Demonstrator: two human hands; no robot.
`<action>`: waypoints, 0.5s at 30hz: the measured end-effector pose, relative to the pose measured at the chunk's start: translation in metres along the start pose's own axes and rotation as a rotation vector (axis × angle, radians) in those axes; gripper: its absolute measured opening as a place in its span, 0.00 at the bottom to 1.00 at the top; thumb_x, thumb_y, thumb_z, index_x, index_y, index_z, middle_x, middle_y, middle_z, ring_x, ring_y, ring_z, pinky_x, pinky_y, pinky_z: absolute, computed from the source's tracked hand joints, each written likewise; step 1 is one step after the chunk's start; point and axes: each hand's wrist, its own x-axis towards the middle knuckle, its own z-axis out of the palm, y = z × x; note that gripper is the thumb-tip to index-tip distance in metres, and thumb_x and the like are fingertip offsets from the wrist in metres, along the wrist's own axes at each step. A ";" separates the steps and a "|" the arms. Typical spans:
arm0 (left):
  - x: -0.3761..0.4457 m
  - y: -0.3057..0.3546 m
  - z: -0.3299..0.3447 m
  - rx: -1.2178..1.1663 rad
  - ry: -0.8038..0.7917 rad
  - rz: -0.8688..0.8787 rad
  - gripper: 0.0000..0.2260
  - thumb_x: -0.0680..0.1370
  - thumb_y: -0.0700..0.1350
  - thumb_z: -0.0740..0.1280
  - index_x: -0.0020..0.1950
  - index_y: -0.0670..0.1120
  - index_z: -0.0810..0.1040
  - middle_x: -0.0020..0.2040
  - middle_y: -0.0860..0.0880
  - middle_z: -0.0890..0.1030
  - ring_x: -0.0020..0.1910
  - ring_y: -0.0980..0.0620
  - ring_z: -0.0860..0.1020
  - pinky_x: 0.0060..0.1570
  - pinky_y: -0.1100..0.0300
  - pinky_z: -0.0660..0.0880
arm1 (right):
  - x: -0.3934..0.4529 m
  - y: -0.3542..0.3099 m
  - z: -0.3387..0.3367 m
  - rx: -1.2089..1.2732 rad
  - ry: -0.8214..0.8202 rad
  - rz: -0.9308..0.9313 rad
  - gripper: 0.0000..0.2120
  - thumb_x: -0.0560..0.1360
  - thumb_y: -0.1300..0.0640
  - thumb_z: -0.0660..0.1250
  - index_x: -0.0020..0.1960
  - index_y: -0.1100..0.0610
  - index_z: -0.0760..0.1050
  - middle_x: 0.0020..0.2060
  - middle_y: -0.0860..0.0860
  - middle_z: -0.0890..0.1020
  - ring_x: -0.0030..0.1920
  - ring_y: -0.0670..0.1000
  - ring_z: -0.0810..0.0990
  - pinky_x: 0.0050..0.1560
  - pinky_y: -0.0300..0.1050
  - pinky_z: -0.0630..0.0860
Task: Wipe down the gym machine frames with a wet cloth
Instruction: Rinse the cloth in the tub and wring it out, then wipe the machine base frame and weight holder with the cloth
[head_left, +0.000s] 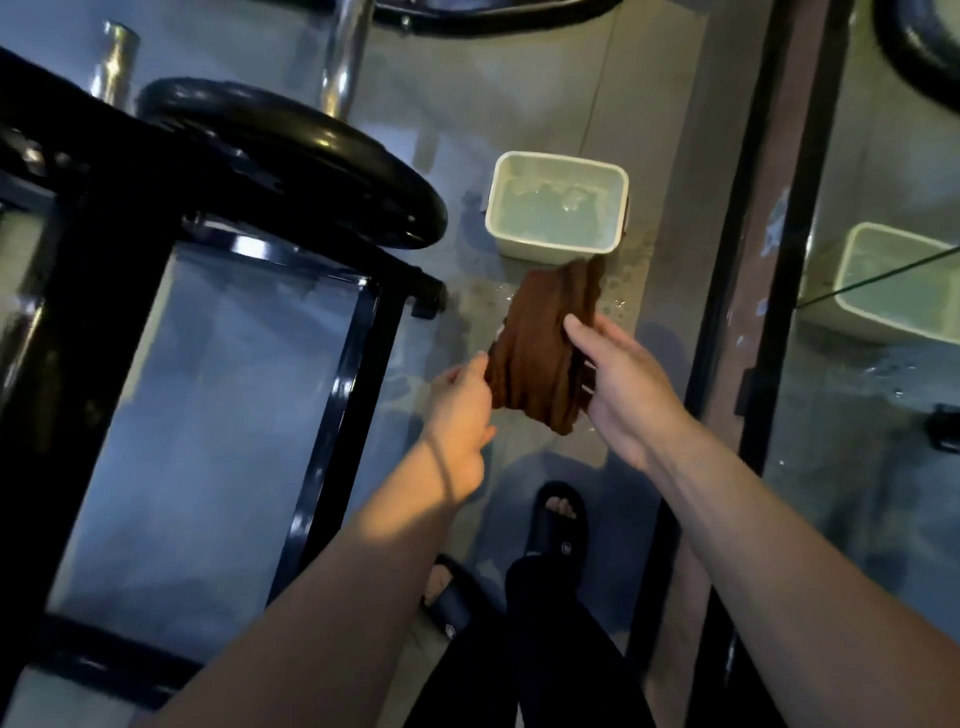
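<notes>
Both hands are out in the middle of the frame, sharing a bunched brown cloth (545, 353) held above the floor (519, 78). The right hand (623, 384) has the cloth's right edge, thumb pressed over the top; its other fingers are tucked behind the fabric and hidden. The left hand (462, 415) pinches the cloth's left edge, though exactly how its fingers close is hard to read from this angle. The cloth's upper end overlaps the near rim of a white tub (558, 205) of water just above centre, and wet splashes dot the floor beside it. Filling the left of the frame is the black machine frame (358, 358), glossy bars and a curved tube, partly motion-blurred and cut off at the left edge. Chrome posts at the upper left are smeared and indistinct. On the right, a mirror (883, 364) repeats the tub, cropped by the edge. At the bottom, dark slides (558, 519) and dark trousers show between the forearms.
</notes>
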 end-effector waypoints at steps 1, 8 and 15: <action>-0.006 0.001 -0.005 0.002 -0.052 0.027 0.13 0.86 0.59 0.58 0.61 0.52 0.75 0.56 0.52 0.80 0.55 0.53 0.77 0.59 0.56 0.73 | -0.005 0.005 0.008 -0.043 -0.017 -0.015 0.11 0.83 0.54 0.66 0.63 0.53 0.81 0.54 0.52 0.88 0.56 0.51 0.86 0.59 0.48 0.81; -0.022 -0.012 -0.033 -0.213 -0.202 0.169 0.25 0.81 0.64 0.62 0.72 0.52 0.77 0.64 0.48 0.84 0.65 0.52 0.80 0.71 0.51 0.72 | -0.030 0.034 0.055 -0.108 -0.229 0.122 0.16 0.85 0.51 0.61 0.69 0.53 0.79 0.60 0.51 0.85 0.59 0.47 0.84 0.57 0.37 0.80; -0.021 -0.032 -0.084 -0.516 -0.110 0.080 0.18 0.86 0.53 0.57 0.69 0.46 0.79 0.51 0.47 0.86 0.50 0.50 0.83 0.53 0.55 0.79 | -0.026 0.049 0.078 0.158 -0.046 0.110 0.20 0.88 0.48 0.54 0.71 0.57 0.75 0.61 0.57 0.85 0.60 0.54 0.84 0.60 0.54 0.81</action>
